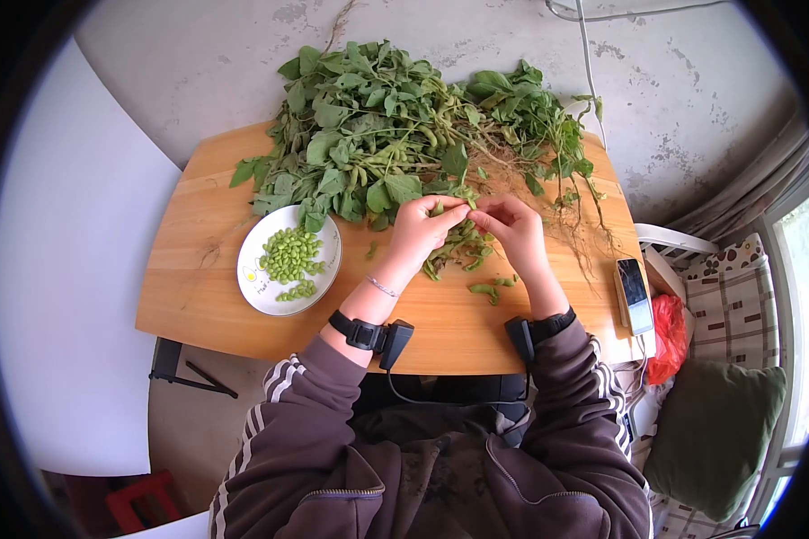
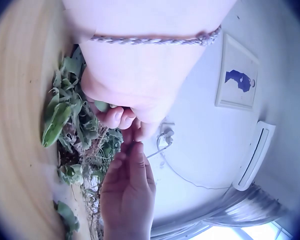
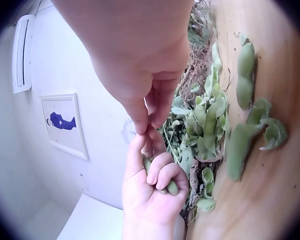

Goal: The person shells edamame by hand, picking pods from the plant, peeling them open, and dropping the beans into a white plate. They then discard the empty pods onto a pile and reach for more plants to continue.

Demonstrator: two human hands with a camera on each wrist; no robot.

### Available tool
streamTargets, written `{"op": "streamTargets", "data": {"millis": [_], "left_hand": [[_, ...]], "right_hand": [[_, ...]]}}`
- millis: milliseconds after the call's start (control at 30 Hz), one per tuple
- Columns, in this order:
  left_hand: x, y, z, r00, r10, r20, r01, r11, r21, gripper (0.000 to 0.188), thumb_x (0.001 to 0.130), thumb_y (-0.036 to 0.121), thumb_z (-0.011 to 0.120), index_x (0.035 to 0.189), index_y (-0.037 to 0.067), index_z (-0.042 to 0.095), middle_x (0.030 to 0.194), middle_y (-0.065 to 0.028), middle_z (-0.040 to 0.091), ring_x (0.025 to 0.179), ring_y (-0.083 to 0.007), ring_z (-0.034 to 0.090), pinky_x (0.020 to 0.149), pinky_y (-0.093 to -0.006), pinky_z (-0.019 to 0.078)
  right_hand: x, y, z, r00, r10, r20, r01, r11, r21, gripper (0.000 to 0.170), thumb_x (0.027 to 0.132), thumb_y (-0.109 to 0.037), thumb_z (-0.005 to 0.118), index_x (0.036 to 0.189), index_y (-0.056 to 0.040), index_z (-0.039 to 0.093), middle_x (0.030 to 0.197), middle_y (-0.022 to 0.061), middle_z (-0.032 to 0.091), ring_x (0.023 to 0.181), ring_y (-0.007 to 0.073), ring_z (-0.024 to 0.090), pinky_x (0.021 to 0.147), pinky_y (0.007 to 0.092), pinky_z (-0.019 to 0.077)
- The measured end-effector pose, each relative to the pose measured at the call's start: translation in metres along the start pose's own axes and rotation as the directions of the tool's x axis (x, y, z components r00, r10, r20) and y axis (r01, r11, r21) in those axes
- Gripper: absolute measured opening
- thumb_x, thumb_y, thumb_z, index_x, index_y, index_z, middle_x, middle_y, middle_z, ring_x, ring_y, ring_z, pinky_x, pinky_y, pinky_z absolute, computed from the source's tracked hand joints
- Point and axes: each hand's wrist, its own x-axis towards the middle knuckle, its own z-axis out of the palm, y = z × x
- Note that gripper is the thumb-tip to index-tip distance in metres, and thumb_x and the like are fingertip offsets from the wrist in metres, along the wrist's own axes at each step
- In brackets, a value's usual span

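My left hand [image 1: 425, 232] and right hand [image 1: 518, 235] meet fingertip to fingertip over the table, pinching a small green soybean pod [image 1: 472, 204] mostly hidden by the fingers. In the right wrist view, the curled lower fingers of the left hand also hold green pods [image 3: 172, 188] against the palm. Below the hands lie a heap of pods and shells [image 1: 463, 247] and a few loose pods [image 1: 485, 291]. To the left, a white plate [image 1: 249, 254] bears many shelled green beans [image 1: 289, 256].
Leafy soybean plants [image 1: 360, 126] with roots cover the back of the wooden table [image 1: 189, 260]. A phone [image 1: 635, 296] stands at the right edge. Beyond it are a red plastic bag [image 1: 667, 337] and a green cushion [image 1: 715, 436] on a chair.
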Motion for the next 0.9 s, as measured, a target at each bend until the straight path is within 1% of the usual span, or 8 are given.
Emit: {"op": "streamTargets", "data": {"millis": [67, 167, 333, 433, 533, 633, 733, 900], "left_hand": [[0.0, -0.001, 0.0, 1.0, -0.007, -0.001, 0.007, 1.0, -0.004, 0.023, 0.093, 0.015, 0.072, 0.107, -0.002, 0.07, 0.068, 0.0057, 0.057, 0.049, 0.0004, 0.035, 0.044, -0.0198, 0.0233], [0.0, 0.002, 0.001, 1.0, -0.018, -0.006, 0.018, 1.0, -0.007, 0.022, 0.093, 0.015, 0.072, 0.107, -0.002, 0.069, 0.068, 0.006, 0.055, 0.05, 0.0003, 0.036, 0.045, -0.0195, 0.0243], [0.002, -0.001, -0.001, 0.998, -0.018, 0.052, 0.021, 0.997, -0.069, 0.023, 0.094, 0.016, 0.07, 0.109, -0.001, 0.065, 0.071, 0.0047, 0.055, 0.051, -0.0011, 0.038, 0.046, -0.0191, 0.0269], [0.002, 0.0, 0.0, 0.992, -0.052, 0.118, 0.074, 0.979, -0.192, 0.022, 0.096, 0.017, 0.068, 0.109, 0.001, 0.062, 0.072, 0.0043, 0.054, 0.051, -0.0022, 0.039, 0.046, -0.0193, 0.0284], [0.006, -0.006, 0.001, 0.982, -0.115, 0.149, 0.161, 0.923, -0.348, 0.017, 0.096, 0.015, 0.066, 0.104, 0.0, 0.06, 0.074, 0.0021, 0.054, 0.052, -0.0023, 0.04, 0.047, -0.0205, 0.0299], [0.006, -0.005, -0.004, 0.98, -0.144, 0.141, 0.176, 0.952, -0.25, 0.02, 0.095, 0.014, 0.067, 0.107, -0.001, 0.061, 0.077, 0.001, 0.057, 0.053, -0.0022, 0.041, 0.046, -0.0204, 0.0299], [0.004, -0.002, -0.004, 0.987, -0.119, 0.104, 0.134, 0.979, -0.153, 0.025, 0.094, 0.015, 0.068, 0.111, -0.002, 0.062, 0.079, 0.0, 0.06, 0.053, -0.0017, 0.041, 0.046, -0.0201, 0.0305], [0.004, 0.0, -0.004, 0.995, -0.08, 0.064, 0.085, 0.993, -0.082, 0.026, 0.093, 0.015, 0.071, 0.111, -0.002, 0.063, 0.08, -0.0005, 0.061, 0.054, -0.0014, 0.042, 0.047, -0.0192, 0.0301]], "right_hand": [[0.0, -0.004, 0.002, 1.0, -0.013, -0.005, 0.014, 0.999, 0.032, 0.018, 0.085, -0.01, 0.08, 0.096, 0.0014, 0.07, 0.083, 0.0049, 0.072, 0.074, 0.009, 0.066, 0.065, 0.0239, 0.0531], [0.0, 0.005, 0.0, 0.998, -0.049, -0.044, 0.045, 0.995, -0.094, 0.017, 0.084, -0.009, 0.081, 0.093, 0.0009, 0.071, 0.082, 0.0051, 0.073, 0.074, 0.0089, 0.066, 0.067, 0.0239, 0.0538], [-0.001, 0.0, 0.002, 0.996, -0.078, -0.052, 0.068, 0.982, -0.174, 0.017, 0.083, -0.01, 0.081, 0.092, 0.0011, 0.07, 0.083, 0.0056, 0.073, 0.074, 0.0093, 0.067, 0.068, 0.0244, 0.0546], [-0.001, 0.001, 0.003, 0.994, -0.096, -0.06, 0.084, 0.981, -0.175, 0.018, 0.083, -0.01, 0.081, 0.091, 0.0009, 0.07, 0.083, 0.0059, 0.073, 0.074, 0.0099, 0.067, 0.068, 0.0246, 0.0549], [-0.001, 0.001, 0.004, 0.993, -0.095, -0.07, 0.081, 0.98, -0.183, 0.018, 0.083, -0.011, 0.081, 0.092, 0.0007, 0.07, 0.083, 0.0062, 0.073, 0.074, 0.0105, 0.068, 0.068, 0.0249, 0.055], [-0.001, 0.002, 0.003, 0.994, -0.087, -0.073, 0.069, 0.974, -0.216, 0.019, 0.083, -0.011, 0.082, 0.091, 0.0007, 0.07, 0.082, 0.0065, 0.073, 0.074, 0.0107, 0.068, 0.068, 0.0251, 0.055], [0.0, 0.005, 0.002, 0.994, -0.091, -0.068, 0.073, 0.972, -0.224, 0.019, 0.082, -0.011, 0.082, 0.091, 0.0007, 0.07, 0.082, 0.0066, 0.073, 0.073, 0.0106, 0.067, 0.067, 0.0251, 0.0547], [0.0, 0.007, 0.002, 0.991, -0.13, -0.044, 0.116, 0.967, -0.227, 0.019, 0.081, -0.011, 0.082, 0.089, 0.0006, 0.07, 0.082, 0.0063, 0.073, 0.071, 0.0105, 0.066, 0.066, 0.0253, 0.0541]]}}
